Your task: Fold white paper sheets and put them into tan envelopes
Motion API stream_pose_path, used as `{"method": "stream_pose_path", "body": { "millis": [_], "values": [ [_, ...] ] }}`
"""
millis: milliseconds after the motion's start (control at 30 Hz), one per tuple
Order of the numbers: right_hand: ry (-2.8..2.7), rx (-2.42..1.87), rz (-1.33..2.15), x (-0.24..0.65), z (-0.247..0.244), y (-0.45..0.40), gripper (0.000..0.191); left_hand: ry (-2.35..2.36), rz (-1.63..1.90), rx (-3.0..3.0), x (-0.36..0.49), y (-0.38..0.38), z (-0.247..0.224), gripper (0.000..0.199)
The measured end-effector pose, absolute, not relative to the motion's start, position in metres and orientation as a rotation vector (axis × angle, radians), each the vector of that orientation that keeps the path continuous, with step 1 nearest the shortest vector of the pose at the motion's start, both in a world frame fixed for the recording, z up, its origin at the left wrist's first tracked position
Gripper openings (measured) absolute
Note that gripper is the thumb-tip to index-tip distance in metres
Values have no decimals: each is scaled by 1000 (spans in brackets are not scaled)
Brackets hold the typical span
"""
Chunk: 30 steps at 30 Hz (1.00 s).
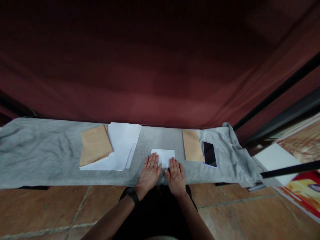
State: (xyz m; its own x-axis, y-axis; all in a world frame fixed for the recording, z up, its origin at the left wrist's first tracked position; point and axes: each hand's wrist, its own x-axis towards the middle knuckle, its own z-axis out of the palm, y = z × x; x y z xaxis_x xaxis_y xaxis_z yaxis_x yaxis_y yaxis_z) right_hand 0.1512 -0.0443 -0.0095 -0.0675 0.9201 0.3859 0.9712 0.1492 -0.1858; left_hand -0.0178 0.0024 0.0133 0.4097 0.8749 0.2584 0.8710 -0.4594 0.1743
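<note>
A small white rectangle of paper [163, 155], seemingly folded, lies flat on the grey cloth in front of me. My left hand [149, 170] rests with outstretched fingers on its left edge. On the opposite edge lies my right hand [175, 175], also flat with fingers extended. Neither hand grips anything; both press down from above. To the right is a single brown envelope [193, 146]. Farther left, several brown envelopes [96, 145] are piled partly over a stack of white paper sheets [122, 145].
A phone [210, 154] with a dark screen lies beside the single envelope. Grey cloth [45, 150] covers the narrow table. Behind it hangs a dark red curtain [160, 83]. Black bars [280, 90] and a white box-like thing [277, 161] stand at the right.
</note>
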Motion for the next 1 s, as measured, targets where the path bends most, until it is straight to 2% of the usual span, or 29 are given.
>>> {"method": "stream_pose_path", "body": {
  "millis": [300, 533, 1000],
  "values": [
    [-1979, -1826, -112, 152, -8, -43, 49, 1648, 488, 2625, 5, 22, 9, 57],
    [-1946, -1821, 19, 139, 7, -4, 46, 1629, 423, 2659, 3, 24, 8, 57],
    [-1982, -1795, -187, 147, -14, 7, 52, 1747, 485, 2568, -22, 32, 3, 58]
  ]
}}
